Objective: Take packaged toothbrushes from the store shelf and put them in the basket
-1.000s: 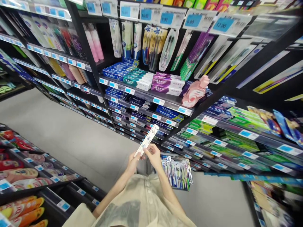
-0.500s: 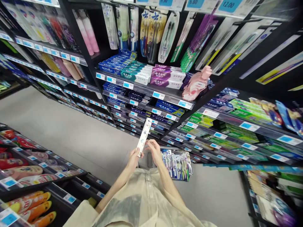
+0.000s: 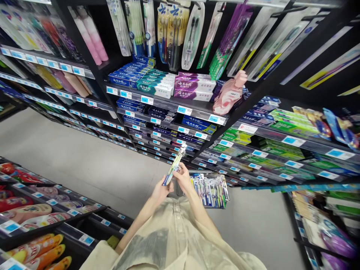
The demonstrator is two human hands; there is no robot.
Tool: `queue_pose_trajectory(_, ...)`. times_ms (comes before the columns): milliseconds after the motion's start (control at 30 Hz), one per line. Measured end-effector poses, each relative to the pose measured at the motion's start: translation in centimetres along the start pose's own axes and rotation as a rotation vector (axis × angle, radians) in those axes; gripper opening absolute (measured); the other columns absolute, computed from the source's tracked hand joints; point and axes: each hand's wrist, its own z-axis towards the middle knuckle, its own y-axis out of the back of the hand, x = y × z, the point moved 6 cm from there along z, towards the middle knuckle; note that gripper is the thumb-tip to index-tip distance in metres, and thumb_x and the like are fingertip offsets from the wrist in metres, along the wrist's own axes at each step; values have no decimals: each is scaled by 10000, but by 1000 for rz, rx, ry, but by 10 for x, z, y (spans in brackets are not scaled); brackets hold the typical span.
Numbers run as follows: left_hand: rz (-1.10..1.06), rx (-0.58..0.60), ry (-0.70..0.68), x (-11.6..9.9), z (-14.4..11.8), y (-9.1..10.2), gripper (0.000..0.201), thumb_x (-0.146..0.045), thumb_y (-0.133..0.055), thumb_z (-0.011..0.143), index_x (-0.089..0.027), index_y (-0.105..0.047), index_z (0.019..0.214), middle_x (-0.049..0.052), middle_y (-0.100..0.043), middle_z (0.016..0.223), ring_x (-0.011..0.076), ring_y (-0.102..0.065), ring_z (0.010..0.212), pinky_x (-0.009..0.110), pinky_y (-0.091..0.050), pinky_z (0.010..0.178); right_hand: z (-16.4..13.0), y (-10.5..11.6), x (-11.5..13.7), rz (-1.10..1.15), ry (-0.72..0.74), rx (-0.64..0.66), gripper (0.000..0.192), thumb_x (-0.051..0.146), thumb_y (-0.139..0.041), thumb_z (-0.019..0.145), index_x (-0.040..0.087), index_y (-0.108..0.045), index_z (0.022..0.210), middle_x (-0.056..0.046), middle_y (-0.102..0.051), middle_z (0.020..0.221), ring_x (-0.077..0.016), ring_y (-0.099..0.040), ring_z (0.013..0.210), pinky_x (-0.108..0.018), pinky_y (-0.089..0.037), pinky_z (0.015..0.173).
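Observation:
Both hands hold one long, narrow toothbrush pack (image 3: 174, 165) in front of my chest. My left hand (image 3: 160, 190) grips its lower end, and my right hand (image 3: 183, 177) pinches it near the middle. The pack tilts up to the right and shows its printed, coloured side. Just right of my hands sits a basket of toothbrush packs (image 3: 211, 190). Beyond the pack rise black shelves (image 3: 168, 107) stacked with toothpaste boxes.
Toothbrush packs (image 3: 194, 33) hang along the top row, and a pink mouthwash bottle (image 3: 229, 93) stands on the shelf corner. A lower rack of tubes (image 3: 33, 213) runs along my left. Grey aisle floor (image 3: 78, 165) lies between the two.
The pack has been turned in my hands from its white side to its coloured side. The view has tipped a little downward.

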Motion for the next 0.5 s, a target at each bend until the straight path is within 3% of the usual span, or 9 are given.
queue_pose_trajectory(133, 55, -9, -27, 1, 3, 0, 576, -704, -731, 804, -146, -711, 943, 82, -700, 814, 171, -577, 687, 307, -424, 673, 4, 7, 4, -54, 61, -70, 408, 348, -927, 649, 233, -634, 909, 1, -700, 850, -156, -621, 751, -241, -516, 614)
queue_pose_trajectory(500, 255, -79, -83, 2, 12, 13, 621, -716, -777, 748, -131, -730, 950, 106, -754, 828, 195, -637, 696, 319, -476, 674, 9, 10, -3, -54, 63, -144, 405, 375, -930, 636, 233, -642, 882, 9, -701, 834, -159, -628, 738, -263, -516, 661)
